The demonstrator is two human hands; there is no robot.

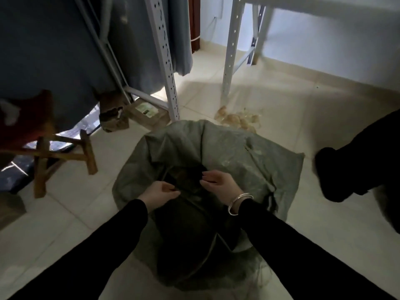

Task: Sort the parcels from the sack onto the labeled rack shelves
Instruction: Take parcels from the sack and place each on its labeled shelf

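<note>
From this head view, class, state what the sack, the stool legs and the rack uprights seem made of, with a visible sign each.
The sack looks like woven plastic: dull grey-green, limp, creased. The stool legs look like bare wood: tan, square-cut. The rack uprights are probably painted metal: pale, matt, rows of punched holes.

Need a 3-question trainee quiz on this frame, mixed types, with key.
1. True or false: the left hand and the right hand are both at the mouth of the sack.
2. Which wrist bears the silver bracelet? A) left B) right C) neither
3. Fill in: the wooden stool stands on the floor to the person's ____ of the sack.

Key: 1 true; 2 B; 3 left.
</note>
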